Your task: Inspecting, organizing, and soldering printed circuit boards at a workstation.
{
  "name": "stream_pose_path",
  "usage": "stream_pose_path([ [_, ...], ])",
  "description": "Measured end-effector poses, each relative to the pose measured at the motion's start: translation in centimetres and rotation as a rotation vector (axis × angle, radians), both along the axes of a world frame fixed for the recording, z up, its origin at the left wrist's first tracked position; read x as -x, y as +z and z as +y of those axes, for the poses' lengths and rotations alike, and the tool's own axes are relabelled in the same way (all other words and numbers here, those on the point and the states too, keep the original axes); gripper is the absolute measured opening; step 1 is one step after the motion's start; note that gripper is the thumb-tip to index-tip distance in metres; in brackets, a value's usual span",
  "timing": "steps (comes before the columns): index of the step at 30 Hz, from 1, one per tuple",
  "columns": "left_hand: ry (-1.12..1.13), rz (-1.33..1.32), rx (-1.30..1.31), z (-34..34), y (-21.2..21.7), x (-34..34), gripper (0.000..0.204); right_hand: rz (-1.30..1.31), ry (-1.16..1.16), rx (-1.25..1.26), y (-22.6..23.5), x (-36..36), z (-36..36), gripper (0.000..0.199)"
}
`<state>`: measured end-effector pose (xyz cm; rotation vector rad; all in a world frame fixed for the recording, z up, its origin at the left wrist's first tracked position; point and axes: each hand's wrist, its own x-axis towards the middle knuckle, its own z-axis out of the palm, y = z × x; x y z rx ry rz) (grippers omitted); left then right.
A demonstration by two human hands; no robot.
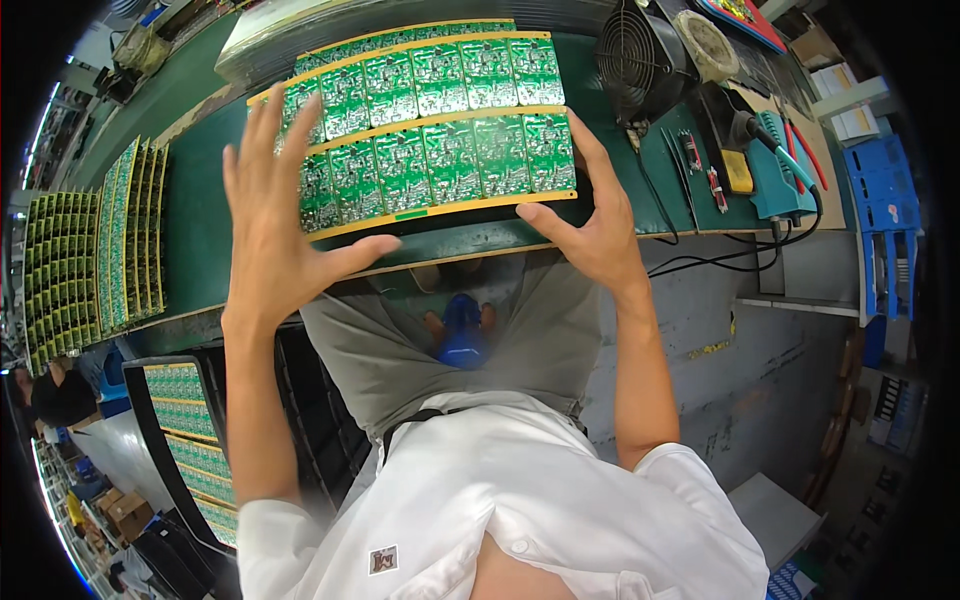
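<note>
A long green circuit board panel (475,160) with yellow edge strips lies in front of me on the green worktable, divided into several like boards. At its right end, my right hand (600,230) grips across the width, the index finger by the far corner and the thumb at the near edge. My left hand (270,230) is open over the left end, fingers spread and thumb apart from the near edge. It hides that end, so contact there cannot be told. Just behind lies a second circuit board panel (415,85), with part of another beyond it.
Rows of upright board panels (130,235) stand at the table's left. More panels fill a black rack (185,400) below. A black fan (640,60), tweezers (680,170), a teal soldering iron stand (785,180) and red-handled pliers (800,150) occupy the right. Black cables hang over the edge.
</note>
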<state>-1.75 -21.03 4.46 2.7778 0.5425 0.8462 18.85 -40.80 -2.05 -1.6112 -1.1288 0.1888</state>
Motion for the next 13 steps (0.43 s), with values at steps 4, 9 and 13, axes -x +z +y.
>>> stream_pose_path([
  [4,-0.065,0.309,-0.186,0.6,1.4,-2.6,0.117,0.038,-0.004,-0.016,0.0,0.1,0.1,0.079],
  [9,-0.055,0.487,-0.257,1.2,2.6,-4.1,0.119,0.084,0.014,0.003,0.2,0.1,0.0,0.079],
  [13,-0.098,0.557,-0.256,1.8,3.3,-4.8,0.116,0.06,0.02,0.036,0.3,0.0,-0.2,0.081],
])
